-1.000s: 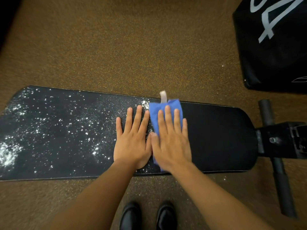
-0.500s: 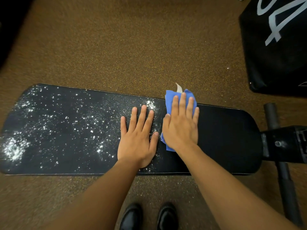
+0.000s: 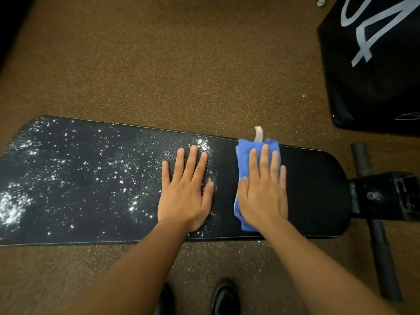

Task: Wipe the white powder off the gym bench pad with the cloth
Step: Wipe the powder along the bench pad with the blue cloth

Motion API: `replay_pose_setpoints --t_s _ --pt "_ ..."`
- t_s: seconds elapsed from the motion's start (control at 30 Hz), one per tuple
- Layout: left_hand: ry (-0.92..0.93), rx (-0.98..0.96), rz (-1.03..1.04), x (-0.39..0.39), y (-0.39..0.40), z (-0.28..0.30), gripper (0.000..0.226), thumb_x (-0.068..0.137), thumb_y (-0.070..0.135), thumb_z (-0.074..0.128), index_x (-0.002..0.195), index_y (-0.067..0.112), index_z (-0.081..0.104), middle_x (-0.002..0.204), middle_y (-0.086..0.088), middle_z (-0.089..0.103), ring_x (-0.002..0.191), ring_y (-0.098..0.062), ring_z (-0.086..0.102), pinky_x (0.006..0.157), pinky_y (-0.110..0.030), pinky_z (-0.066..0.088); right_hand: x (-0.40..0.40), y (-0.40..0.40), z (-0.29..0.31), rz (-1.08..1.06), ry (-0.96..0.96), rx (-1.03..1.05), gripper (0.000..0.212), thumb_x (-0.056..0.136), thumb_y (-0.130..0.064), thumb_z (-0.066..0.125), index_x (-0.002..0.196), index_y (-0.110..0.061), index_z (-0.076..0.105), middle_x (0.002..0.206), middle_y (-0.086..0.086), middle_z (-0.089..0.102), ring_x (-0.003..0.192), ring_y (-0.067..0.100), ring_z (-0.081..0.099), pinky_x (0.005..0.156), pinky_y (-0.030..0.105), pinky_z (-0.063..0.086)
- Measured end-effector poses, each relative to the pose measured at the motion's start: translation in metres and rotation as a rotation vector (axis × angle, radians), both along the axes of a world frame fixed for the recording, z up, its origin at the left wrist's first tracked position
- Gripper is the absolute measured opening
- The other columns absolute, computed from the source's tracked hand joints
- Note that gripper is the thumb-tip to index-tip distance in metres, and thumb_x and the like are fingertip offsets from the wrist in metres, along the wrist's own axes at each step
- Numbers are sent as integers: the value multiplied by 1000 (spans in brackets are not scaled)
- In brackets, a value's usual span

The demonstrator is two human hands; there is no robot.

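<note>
Right hand (image 3: 261, 192) flat, fingers straight, pressing blue cloth (image 3: 244, 153) on clean right part of black bench pad (image 3: 313, 192); left hand (image 3: 185, 192) spread flat just beside; white powder (image 3: 68, 178) strewn leftward along pad's long left-right axis, nearer left hand.

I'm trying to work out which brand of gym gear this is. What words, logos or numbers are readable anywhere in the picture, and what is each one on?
Black pad at upper right: large white strokes, cut off by the frame edge; no whole letter or number can be read.
Same pad, lower right edge: a thin outlined mark, cropped, not readable.
Bench pad, blue cloth, its white tag: no text visible.
</note>
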State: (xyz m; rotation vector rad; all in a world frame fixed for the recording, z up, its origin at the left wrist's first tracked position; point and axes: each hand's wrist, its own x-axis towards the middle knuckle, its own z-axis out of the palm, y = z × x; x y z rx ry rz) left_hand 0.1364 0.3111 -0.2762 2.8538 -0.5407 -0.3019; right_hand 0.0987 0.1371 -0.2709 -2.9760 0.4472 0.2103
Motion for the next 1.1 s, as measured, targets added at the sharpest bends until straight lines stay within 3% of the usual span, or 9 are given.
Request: replay_pose_setpoints --t_s 0.17,0.37,0.63,1.1 --pt "-2 0 -1 0 0 -1 65 98 51 10 157 26 -2 163 4 -15 148 -20 -21 119 -52 -9 48 24 0 -33 11 29 67 99 -36 23 155 -8 -1 163 16 -9 150 34 -9 121 50 0" --pt "10 -12 -11 1 1 1 65 98 49 10 156 26 -3 161 6 -18 147 -18 -23 119 -50 -11 3 33 -1 154 -26 7 68 95 -38 14 156 -8 11 163 16 5 151 32 1 120 49 7" --pt "48 -168 -12 6 16 9 67 96 52 17 156 28 1 164 6 -11 148 -13 -21 121 -45 -8 -2 33 0 121 -14 35 69 93 -41 15 157 -16 3 164 8 -5 151 25 -10 121 48 2" --pt "2 9 9 28 72 6 67 98 55 9 156 25 -4 163 3 -15 148 -20 -23 118 -51 -13 0 38 0 39 -18 36 69 92 -42 12 157 -20 4 165 4 -3 151 23 -8 122 51 6"
